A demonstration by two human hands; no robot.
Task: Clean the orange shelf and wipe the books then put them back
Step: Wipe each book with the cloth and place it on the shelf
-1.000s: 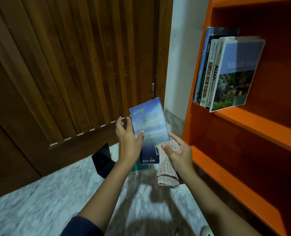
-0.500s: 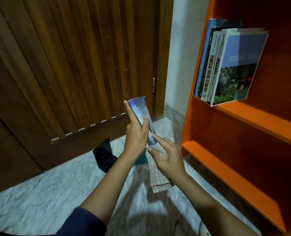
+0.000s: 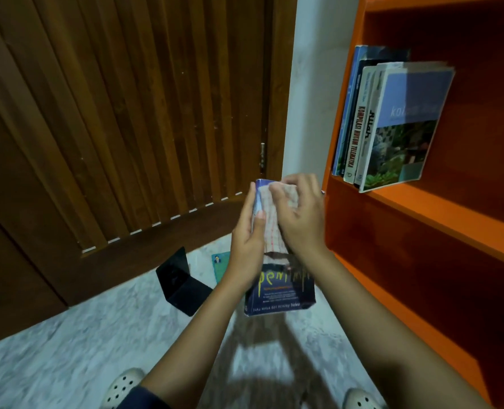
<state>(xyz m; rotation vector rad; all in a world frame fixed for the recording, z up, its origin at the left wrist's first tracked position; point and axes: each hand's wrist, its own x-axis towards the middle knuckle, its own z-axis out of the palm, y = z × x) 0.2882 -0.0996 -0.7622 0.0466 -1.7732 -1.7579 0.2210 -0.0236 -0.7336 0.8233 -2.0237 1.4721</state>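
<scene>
My left hand (image 3: 244,240) grips a dark blue paperback (image 3: 280,293) by its left edge, front cover turned toward me. My right hand (image 3: 300,219) holds a checked cloth (image 3: 271,231) against the upper half of that cover, fingers curled over the book's top. The cloth hides the cover's top part. The orange shelf (image 3: 421,208) stands just to the right. Several books (image 3: 392,128) lean against its left wall on the upper board. The board below them shows no books.
A black metal bookend (image 3: 180,281) and a teal book (image 3: 221,267) lie on the marble floor (image 3: 67,364) left of my hands. A slatted wooden door (image 3: 126,113) fills the left side. My feet in pale clogs (image 3: 121,388) show at the bottom.
The book has turned from edge-on to cover facing me. My right hand has risen from below the book and brought the cloth up onto the cover's top.
</scene>
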